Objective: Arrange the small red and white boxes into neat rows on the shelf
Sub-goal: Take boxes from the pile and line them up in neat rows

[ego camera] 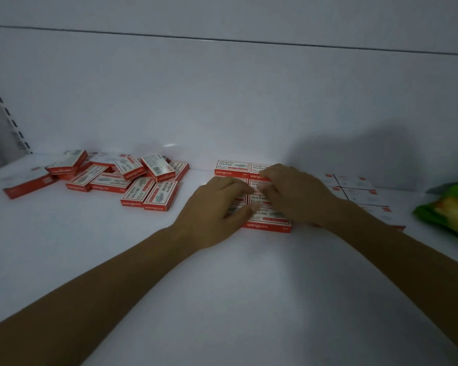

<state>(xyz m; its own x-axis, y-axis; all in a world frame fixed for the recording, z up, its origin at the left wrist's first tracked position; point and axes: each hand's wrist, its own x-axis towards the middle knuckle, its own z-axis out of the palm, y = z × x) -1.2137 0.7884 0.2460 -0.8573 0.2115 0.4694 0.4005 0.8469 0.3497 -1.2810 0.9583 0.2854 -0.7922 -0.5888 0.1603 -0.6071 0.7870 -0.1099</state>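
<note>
L hand, R hand hide mid grid boxes; green packet cut by R edge.

1. "wengu", white on the red front of the nearest arranged box.
2. "24/6" atop the rear arranged box.
3. "wengu" and "24/6" on a loose box toward the shelf left edge.

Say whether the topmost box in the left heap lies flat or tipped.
Tipped: the topmost staple box leans on neighbouring boxes, one end raised.

Shop: white display shelf, slotted upright, many identical red-and-white boxes.
</note>
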